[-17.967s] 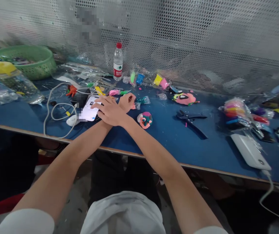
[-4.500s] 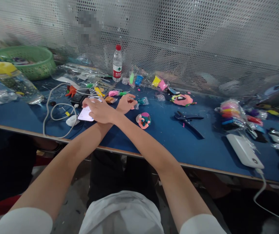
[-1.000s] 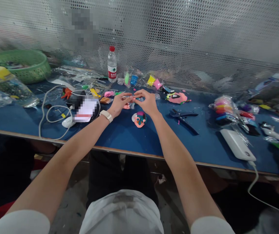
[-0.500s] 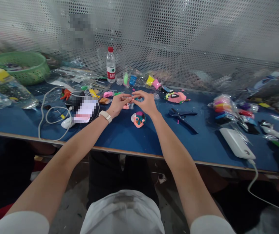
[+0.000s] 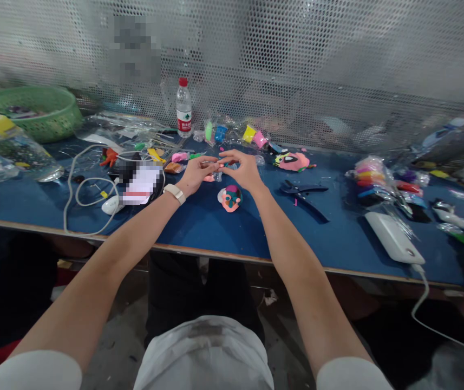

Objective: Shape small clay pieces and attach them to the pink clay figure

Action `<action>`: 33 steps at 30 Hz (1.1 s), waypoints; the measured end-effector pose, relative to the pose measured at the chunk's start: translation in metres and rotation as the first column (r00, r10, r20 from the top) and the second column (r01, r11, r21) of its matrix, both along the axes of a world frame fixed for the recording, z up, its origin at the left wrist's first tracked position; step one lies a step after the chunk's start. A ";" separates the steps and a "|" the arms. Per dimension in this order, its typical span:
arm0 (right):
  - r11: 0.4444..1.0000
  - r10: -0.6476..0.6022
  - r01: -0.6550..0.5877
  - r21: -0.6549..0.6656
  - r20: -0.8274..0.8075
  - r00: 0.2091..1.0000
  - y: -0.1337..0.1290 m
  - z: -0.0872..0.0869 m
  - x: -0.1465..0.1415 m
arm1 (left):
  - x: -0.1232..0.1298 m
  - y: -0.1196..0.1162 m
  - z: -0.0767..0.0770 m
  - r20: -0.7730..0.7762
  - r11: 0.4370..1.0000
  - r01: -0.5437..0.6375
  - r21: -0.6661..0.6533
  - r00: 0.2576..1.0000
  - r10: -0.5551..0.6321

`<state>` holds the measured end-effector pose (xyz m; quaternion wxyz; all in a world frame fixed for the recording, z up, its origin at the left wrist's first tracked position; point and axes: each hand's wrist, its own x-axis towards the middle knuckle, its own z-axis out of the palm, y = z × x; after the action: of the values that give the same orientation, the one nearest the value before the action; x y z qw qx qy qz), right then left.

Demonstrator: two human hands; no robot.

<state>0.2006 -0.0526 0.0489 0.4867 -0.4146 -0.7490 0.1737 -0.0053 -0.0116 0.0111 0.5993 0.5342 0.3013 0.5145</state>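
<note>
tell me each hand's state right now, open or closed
Left hand: fingertips at a small pink piece, grip unclear.
Right hand: curved, fingertips there too, grip unclear.

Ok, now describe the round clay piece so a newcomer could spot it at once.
Find the blue table and the two forearms reaching over it. Between them, on the near side of the left hand and right hand, sits the round clay piece. It is compact, mixing pink, teal and purple; the pink figure beyond the pliers is longer.
</note>
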 end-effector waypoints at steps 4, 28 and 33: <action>1.000 -0.018 0.018 0.023 0.013 1.000 -0.002 0.001 0.000 | 0.001 -0.001 0.000 0.001 1.000 0.018 -0.006 1.000 -0.018; 0.996 -0.007 -0.007 0.083 0.171 0.985 -0.004 0.003 -0.011 | 0.001 -0.005 0.001 -0.021 0.997 0.073 -0.009 0.997 -0.073; 0.994 -0.078 0.070 0.086 0.105 0.991 -0.003 0.002 -0.010 | 0.002 -0.007 0.005 0.053 0.998 0.066 0.009 0.996 -0.066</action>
<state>0.1909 -0.0553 0.0505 0.4681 -0.4306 -0.7649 0.1019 -0.0038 -0.0182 0.0166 0.6218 0.5322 0.2658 0.5094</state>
